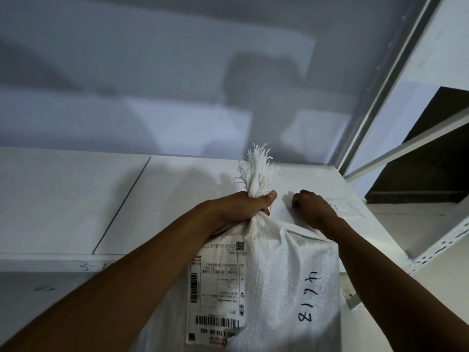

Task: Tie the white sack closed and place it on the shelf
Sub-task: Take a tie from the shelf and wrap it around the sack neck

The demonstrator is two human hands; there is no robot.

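Note:
The white woven sack [286, 280] hangs upright in front of the white shelf [177, 207], its bunched neck rising into a frayed tuft. A shipping label with barcodes is stuck on its left face and handwritten dark numbers run down its right face. My left hand [243, 207] is closed tight around the sack's gathered neck, just below the tuft. My right hand [311, 207] is curled into a loose fist resting on the shelf top beside the sack's upper right corner; I cannot see anything held in it. Whether a tie goes round the neck is hidden by my fingers.
The shelf top is a wide white board with a seam [121, 207] left of centre. A white metal upright [385, 80] rises at the right, with a slotted post [441, 245] lower down. A small clear plastic packet [347, 207] lies beyond my right hand. The wall behind is grey.

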